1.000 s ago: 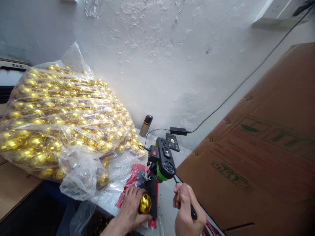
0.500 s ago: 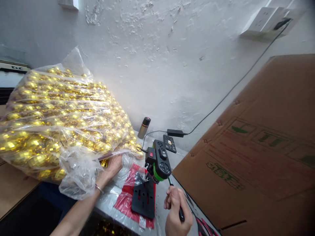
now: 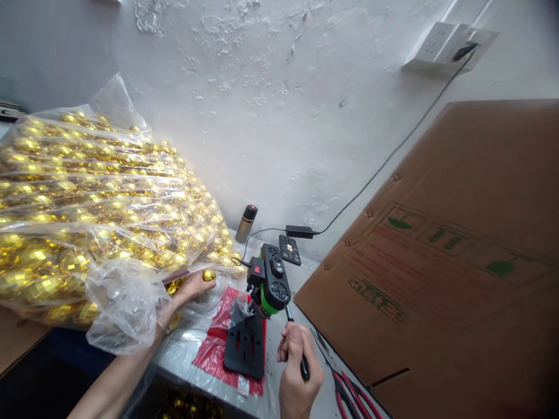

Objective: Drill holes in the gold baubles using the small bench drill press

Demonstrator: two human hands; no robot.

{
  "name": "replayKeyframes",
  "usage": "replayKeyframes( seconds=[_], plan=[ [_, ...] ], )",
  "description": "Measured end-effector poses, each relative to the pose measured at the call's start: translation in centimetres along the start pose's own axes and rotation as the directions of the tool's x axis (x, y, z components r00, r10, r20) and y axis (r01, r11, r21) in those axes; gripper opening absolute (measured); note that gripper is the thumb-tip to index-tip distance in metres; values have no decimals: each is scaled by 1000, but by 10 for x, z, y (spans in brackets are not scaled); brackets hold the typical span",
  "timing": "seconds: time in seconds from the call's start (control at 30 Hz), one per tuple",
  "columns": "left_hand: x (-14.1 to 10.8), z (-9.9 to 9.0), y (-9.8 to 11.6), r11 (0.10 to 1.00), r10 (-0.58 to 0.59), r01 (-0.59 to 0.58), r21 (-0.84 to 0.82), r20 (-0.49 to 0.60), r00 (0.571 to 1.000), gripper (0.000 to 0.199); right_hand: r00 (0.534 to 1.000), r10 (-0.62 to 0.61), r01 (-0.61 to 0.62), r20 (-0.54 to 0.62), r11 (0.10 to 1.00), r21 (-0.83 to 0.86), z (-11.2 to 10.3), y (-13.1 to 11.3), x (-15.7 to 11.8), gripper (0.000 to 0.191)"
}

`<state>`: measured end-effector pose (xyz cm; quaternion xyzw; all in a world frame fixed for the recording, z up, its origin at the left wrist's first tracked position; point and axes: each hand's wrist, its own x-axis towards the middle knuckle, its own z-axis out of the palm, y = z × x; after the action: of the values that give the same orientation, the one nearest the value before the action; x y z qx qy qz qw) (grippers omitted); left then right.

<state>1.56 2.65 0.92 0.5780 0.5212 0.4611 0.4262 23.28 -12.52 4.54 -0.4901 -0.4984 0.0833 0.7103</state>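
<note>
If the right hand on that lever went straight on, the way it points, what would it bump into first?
Probably the machine at the far end of the lever that the right hand grips, though depth is hard to judge from one view.

- Up top, the pale wall (image 3: 262, 116), pitted and flaking!
- High on the right, a white socket (image 3: 437, 43) with a black plug in it.
- Below that, a big brown cardboard box (image 3: 437, 250), green symbols on its side.
- Against the wall, a dark-capped bottle (image 3: 247, 224); nearby, a dark patterned phone (image 3: 290, 250) lying flat.
- Down low, red-and-black tool handles (image 3: 362, 396) beside the box!
</note>
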Motion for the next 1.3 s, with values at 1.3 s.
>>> replayKeyframes(
  seconds=[1.3],
  plan=[
    [-94,103,-48,935,169,-239,261,265,949,57,999,-38,40,22,996,-78,6,-37,22,39]
  ],
)
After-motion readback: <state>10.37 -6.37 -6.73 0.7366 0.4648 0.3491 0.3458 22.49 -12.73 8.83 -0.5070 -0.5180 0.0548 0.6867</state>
